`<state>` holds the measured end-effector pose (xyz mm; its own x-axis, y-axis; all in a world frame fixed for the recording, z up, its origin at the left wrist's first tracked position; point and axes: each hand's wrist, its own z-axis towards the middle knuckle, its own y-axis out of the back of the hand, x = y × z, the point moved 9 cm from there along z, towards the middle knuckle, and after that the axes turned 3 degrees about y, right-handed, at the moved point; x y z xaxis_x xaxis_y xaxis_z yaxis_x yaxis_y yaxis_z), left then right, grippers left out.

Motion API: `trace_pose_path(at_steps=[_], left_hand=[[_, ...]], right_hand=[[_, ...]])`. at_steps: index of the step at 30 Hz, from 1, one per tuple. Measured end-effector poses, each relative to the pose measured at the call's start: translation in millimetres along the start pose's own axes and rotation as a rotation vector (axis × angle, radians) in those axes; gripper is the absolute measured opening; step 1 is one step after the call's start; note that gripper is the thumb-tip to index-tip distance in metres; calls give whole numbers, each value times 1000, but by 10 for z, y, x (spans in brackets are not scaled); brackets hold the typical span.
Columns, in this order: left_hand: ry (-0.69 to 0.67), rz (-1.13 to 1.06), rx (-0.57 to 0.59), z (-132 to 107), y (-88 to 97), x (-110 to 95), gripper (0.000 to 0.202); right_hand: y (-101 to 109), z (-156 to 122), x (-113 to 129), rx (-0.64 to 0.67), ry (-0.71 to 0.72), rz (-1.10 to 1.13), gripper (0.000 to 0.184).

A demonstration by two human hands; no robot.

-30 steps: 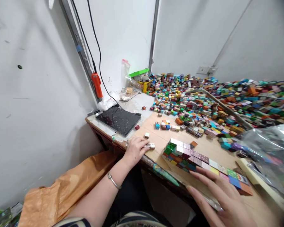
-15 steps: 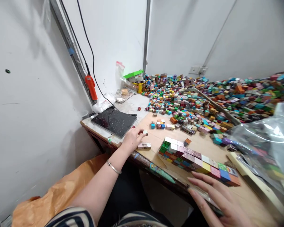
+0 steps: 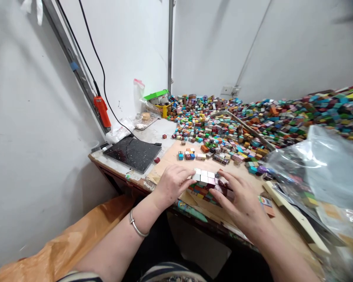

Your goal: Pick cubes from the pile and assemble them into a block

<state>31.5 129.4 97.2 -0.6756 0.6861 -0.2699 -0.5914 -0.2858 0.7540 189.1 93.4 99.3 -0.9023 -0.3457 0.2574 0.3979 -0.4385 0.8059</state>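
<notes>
A long stacked row of small colourful printed blocks (image 3: 204, 192) lies along the table's front edge, with white and pink pieces on top at its left end. My left hand (image 3: 170, 187) is at that end, thumb and fingers pinched on a small white block (image 3: 196, 177) at the top corner. Over the row, my right hand (image 3: 248, 207) straddles it, thumb on the near side and fingers on the far side. That hand hides much of the row's middle; its right end (image 3: 267, 205) shows beyond the hand.
Several loose blocks (image 3: 190, 154) lie behind the row, before a large heap of blocks (image 3: 241, 125). A black slab (image 3: 132, 153) sits at left, below a hanging orange electric screwdriver (image 3: 102, 111). At right are a cream-coloured bar (image 3: 297, 217) and a clear plastic bag (image 3: 329, 164).
My left hand has moved right, bringing the small pale block to the row's left end. My right hand has moved up and left from the table edge onto the row.
</notes>
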Motion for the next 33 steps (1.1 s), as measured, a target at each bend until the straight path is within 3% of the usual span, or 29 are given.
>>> trace_pose_path(at_steps=[6,10,12,15,21,24,27,29,33], left_hand=[[24,75,12,-5,-58,-54,34],[4,192,-9,2,-68,-101,59],[-59,238,4,2,-126,-137,62],[-126,266,4,-2,-208,-165,51],[-54,256,43,-3,-199,-143,49],[113,164,86,-92,-97,91,59],[417,63,70,-348,25,564,66],[559,11,119,-557,-10,825,77],[568,-46,239,-739,-234,971,80]], right_hand=[[-247,119,-24,88,-51,-46,73],[-391,62,4,143,-19,-108,71],[-410,28,49,109,28,-167,64],[-382,-1,155,8,103,-276,52],[-331,4,279,-69,128,-395,47],[-230,-20,240,-81,80,-356,51],[-84,-96,240,-83,76,-268,52],[6,-163,285,-83,97,-202,49],[87,-275,425,-87,138,-123,43]])
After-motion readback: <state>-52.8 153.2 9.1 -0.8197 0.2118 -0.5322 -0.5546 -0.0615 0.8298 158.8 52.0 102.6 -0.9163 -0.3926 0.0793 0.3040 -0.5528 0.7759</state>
